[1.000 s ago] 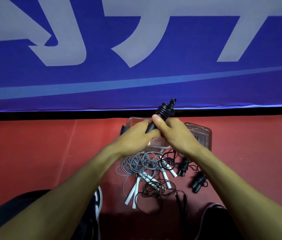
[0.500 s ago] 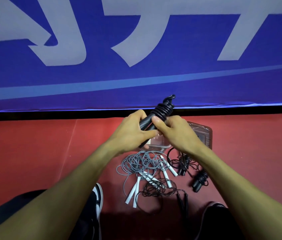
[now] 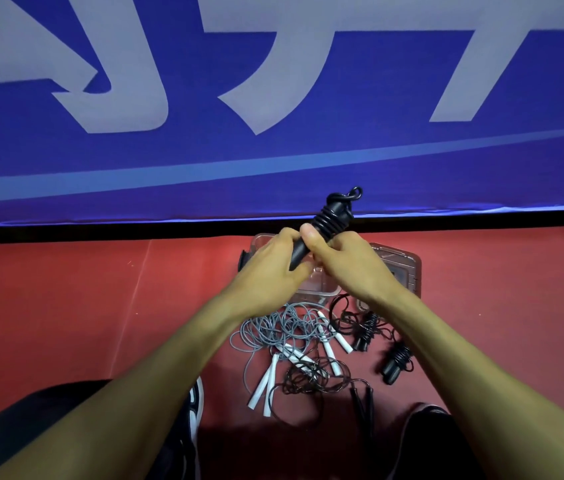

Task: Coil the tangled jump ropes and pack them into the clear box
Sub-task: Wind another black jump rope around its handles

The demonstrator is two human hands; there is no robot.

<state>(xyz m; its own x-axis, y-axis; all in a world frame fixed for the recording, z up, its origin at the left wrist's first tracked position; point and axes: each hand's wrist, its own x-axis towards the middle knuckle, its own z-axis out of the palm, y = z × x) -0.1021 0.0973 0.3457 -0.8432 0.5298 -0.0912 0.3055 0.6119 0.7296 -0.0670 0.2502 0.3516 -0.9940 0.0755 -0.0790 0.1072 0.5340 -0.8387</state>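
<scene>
Jump rope in black, its thin cord wound tightly around the paired black handles [image 3: 322, 226], is held up at centre frame, tilted with the wrapped end pointing far and right, above a clear plastic box [image 3: 311, 289] on the red floor [image 3: 66, 306]. Both hands are together on the bundle: the left hand [image 3: 270, 271] wraps the lower handle ends, while the right hand [image 3: 350, 265] pinches just below the coils with its thumb pressed against them, apparently to keep the winding from springing loose while the end is secured. A small loop of cord pokes out at the top.

The box sits just beyond the hands, handy for dropping the finished bundle in; its lid [image 3: 402, 268] seems to lie right beside it, partly hidden by the right wrist. Nearer the person, more work waits: a loose grey rope with white handles [image 3: 273, 334] sprawls at centre, tangled with thin black cord [image 3: 311, 375]. To the right lie two black bundles [image 3: 395, 362], cords looped roughly around their handles and trailing loose.

A blue banner with pale lettering [image 3: 273, 98] fills the far background. A black-and-white shoe [image 3: 195, 407] shows at the near left.
</scene>
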